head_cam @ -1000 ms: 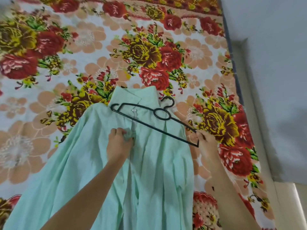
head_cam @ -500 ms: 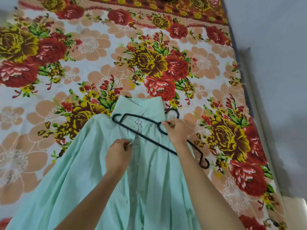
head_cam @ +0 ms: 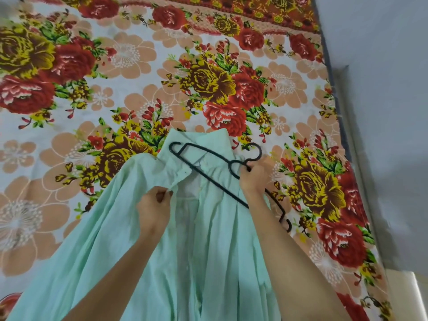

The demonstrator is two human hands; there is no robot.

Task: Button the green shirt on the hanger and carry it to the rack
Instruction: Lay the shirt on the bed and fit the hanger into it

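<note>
On the bed, near edge: we saw one green shirt [head_cam: 208, 239] lying front-up on the floral bedsheet [head_cam: 129, 72], collar toward the far side, hem running out of the frame at the bottom.
Hanger: one black hanger [head_cam: 222, 172] lay slanted across the collar; its left end sat on the collar, its right end stuck out past the shirt over the sheet.
Right hand: our right hand [head_cam: 253, 177] was closed around the hanger at the base of its hook.
Left hand: our left hand [head_cam: 154, 208] pinched the left front edge of the shirt just below the collar, fingers narrow on the cloth.
Edges: the sheet's right border ran beside a grey wall [head_cam: 382, 112]; the hanger's right end lay near that border.
Open room: the far and left parts of the sheet lay bare, well apart from the shirt.
Hidden: part of the hanger's lower bar was covered by our right hand; the shirt's sleeves and buttons we could not make out.
Cut off: both forearms and the shirt's lower part left the frame.
Count: one shirt, one hanger, two hands.
</note>
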